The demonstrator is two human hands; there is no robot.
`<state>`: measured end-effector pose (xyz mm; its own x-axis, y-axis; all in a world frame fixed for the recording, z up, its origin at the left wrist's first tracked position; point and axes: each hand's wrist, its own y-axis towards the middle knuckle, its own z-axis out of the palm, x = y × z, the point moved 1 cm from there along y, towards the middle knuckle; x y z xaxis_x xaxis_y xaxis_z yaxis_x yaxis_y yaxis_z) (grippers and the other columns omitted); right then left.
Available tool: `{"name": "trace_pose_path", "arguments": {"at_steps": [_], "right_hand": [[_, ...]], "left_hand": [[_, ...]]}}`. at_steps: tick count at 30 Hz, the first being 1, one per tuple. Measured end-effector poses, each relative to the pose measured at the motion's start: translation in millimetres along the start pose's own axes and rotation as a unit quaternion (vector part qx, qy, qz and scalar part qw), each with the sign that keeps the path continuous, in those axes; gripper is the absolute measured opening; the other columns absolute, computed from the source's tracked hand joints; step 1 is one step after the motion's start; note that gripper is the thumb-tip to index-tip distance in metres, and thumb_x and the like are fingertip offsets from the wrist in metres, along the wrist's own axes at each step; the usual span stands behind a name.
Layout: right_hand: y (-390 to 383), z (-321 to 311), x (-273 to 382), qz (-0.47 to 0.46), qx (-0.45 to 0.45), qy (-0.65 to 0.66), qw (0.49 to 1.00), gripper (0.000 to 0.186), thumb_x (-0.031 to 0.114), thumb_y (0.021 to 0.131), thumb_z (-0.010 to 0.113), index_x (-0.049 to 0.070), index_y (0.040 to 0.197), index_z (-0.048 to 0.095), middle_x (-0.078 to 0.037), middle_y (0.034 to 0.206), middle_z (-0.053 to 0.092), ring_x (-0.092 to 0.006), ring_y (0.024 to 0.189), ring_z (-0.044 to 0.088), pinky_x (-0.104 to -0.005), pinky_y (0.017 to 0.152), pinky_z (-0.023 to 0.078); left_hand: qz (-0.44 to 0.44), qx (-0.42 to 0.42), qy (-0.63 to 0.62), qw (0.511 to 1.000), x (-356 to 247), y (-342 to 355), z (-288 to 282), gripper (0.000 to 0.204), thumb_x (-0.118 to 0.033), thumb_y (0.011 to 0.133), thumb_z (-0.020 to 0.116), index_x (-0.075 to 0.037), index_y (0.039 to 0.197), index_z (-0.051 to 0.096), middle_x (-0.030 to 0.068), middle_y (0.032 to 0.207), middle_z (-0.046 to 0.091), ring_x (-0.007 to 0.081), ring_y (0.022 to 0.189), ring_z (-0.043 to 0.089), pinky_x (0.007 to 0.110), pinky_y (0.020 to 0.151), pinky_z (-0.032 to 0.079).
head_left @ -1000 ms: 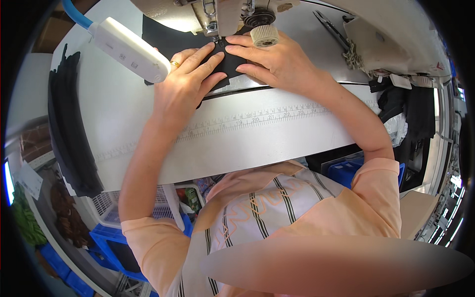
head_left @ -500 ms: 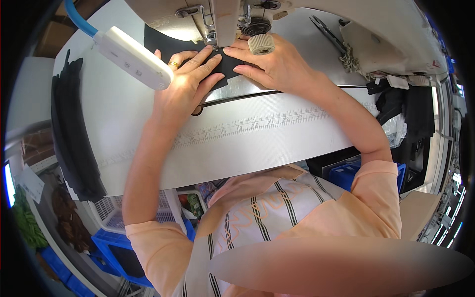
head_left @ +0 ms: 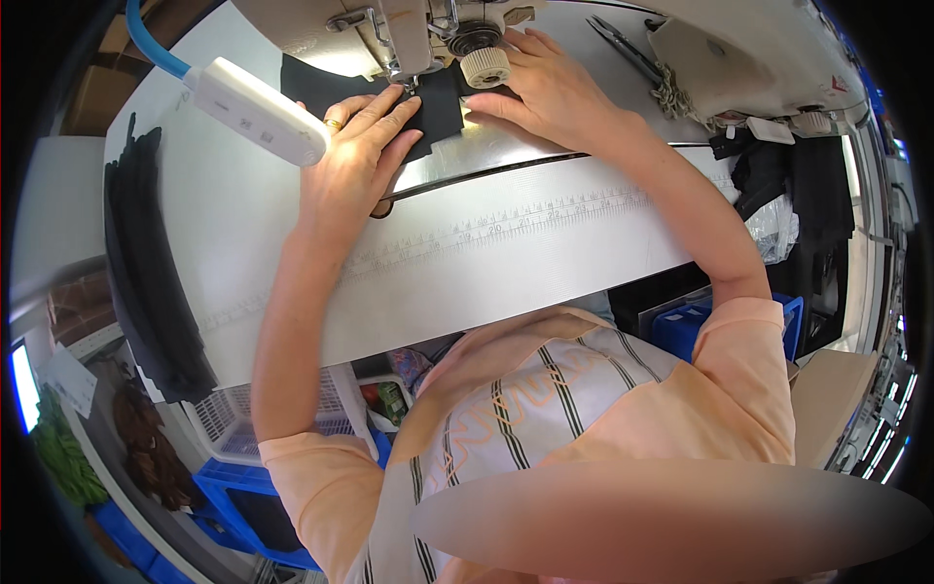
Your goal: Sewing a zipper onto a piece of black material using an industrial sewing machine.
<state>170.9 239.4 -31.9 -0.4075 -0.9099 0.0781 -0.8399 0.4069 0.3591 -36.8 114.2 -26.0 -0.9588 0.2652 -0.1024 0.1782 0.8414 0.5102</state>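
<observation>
Black fabric lies under the presser foot of a sewing machine. My left hand, with a ring on one finger, rests flat on it, fingertips close to the left of the foot. My right hand is to the right of the foot, beside a pale ridged knob. Its fingers are stretched out and apart from the thumb, whose tip is at the fabric's right edge. The knob partly hides the area by the right fingertips.
A white lamp on a blue cable overhangs my left hand. Stacked black strips drape over the table's left edge. Tweezers lie at back right. A printed ruler scale crosses the white table. A white basket sits below.
My right hand has shifted right, away from the presser foot, uncovering more of the fabric. My left hand stays flat on the cloth. The whole view has shifted slightly.
</observation>
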Motion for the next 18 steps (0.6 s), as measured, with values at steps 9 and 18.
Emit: {"name": "trace_pose_path", "arguments": {"at_steps": [9, 18], "right_hand": [[-58.5, -39.6, 43.1, -0.032, -0.106, 0.134, 0.985, 0.028, 0.022, 0.081, 0.076, 0.008, 0.104, 0.069, -0.006, 0.106, 0.07, -0.0248, 0.1, 0.065, -0.0349, 0.085, 0.052], [-137.3, -64.4, -29.6, 0.178, -0.094, -0.13, 0.971, 0.026, 0.005, 0.082, 0.062, 0.005, 0.108, 0.067, -0.005, 0.114, 0.067, -0.0255, 0.107, 0.062, -0.035, 0.088, 0.051]], "left_hand": [[0.028, -0.029, -0.065, 0.997, 2.5, -2.7, -8.0, 0.025, -0.01, 0.078, 0.072, -0.003, 0.102, 0.07, 0.0058, 0.108, 0.07, 0.0228, 0.098, 0.064, 0.035, 0.082, 0.052], [0.024, -0.015, -0.024, 0.999, 11.8, -8.3, 5.4, 0.028, -0.006, 0.085, 0.063, -0.012, 0.111, 0.07, 0.0008, 0.115, 0.069, 0.0208, 0.1, 0.065, 0.052, 0.1, 0.041]]}}
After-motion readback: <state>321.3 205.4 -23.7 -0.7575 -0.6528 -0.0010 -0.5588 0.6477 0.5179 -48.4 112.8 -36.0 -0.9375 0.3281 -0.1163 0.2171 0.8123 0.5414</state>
